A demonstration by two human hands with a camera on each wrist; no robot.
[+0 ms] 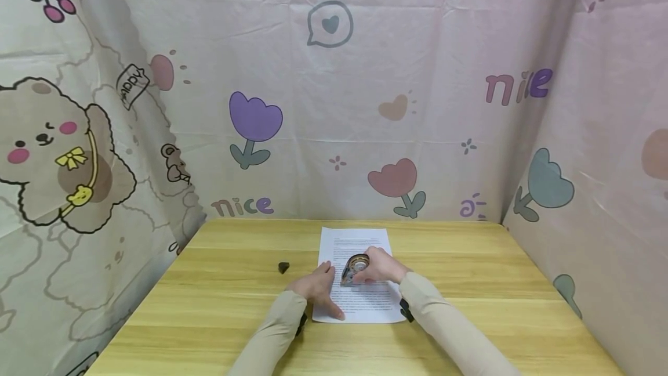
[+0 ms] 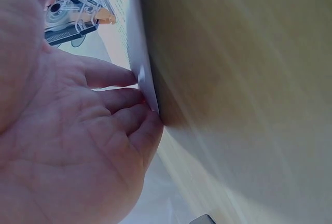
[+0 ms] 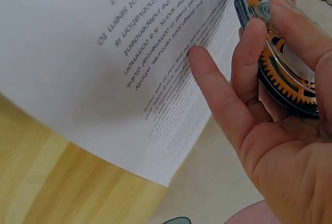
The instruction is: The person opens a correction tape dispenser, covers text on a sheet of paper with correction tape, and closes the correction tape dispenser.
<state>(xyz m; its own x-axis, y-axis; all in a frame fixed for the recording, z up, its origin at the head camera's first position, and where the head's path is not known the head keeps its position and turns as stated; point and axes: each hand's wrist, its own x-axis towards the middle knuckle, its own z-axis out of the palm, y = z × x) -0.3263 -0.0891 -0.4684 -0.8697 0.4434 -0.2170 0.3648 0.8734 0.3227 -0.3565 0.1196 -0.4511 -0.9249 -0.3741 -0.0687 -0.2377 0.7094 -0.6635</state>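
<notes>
A printed sheet of paper (image 1: 365, 310) lies on the table. My right hand (image 1: 385, 266) grips a clear-bodied correction tape (image 1: 356, 267) over the middle of the sheet, its narrow tip pointing toward the lower left. Orange gear teeth show through the case of the correction tape (image 3: 290, 81) in the right wrist view, where one finger of the right hand (image 3: 280, 146) reaches onto the print. Along the sheet's left side, my left hand (image 1: 316, 286) rests with fingers extended and thumb near the bottom edge. In the left wrist view its fingertips (image 2: 150, 125) press at the paper's edge.
A small dark piece (image 1: 283, 267) lies on the wooden table (image 1: 224, 289), left of the sheet. Dark wrist cameras sit at both cuffs. A patterned cloth (image 1: 323, 103) hangs behind the table and along both sides.
</notes>
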